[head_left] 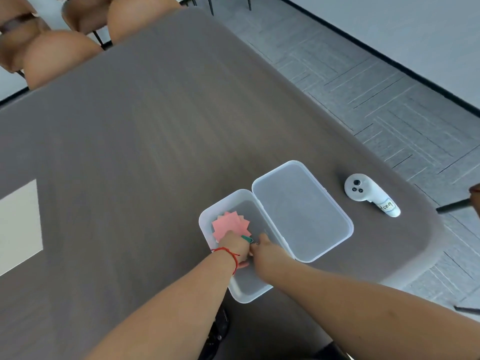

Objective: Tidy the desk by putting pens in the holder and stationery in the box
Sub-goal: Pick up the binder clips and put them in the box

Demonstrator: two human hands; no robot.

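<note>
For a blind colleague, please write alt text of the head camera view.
Both hands, left and right, reach into an open clear plastic box holding pink paper notes on a grey desk. A white controller lies right of the box's lid.

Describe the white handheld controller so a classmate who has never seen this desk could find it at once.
Start at the grey-brown desk and go to its rounded corner on the person's right. Just past the clear plastic box's open lid lies the white controller, alone. Its round head has small dark buttons, and its handle carries a handwritten label.
</note>
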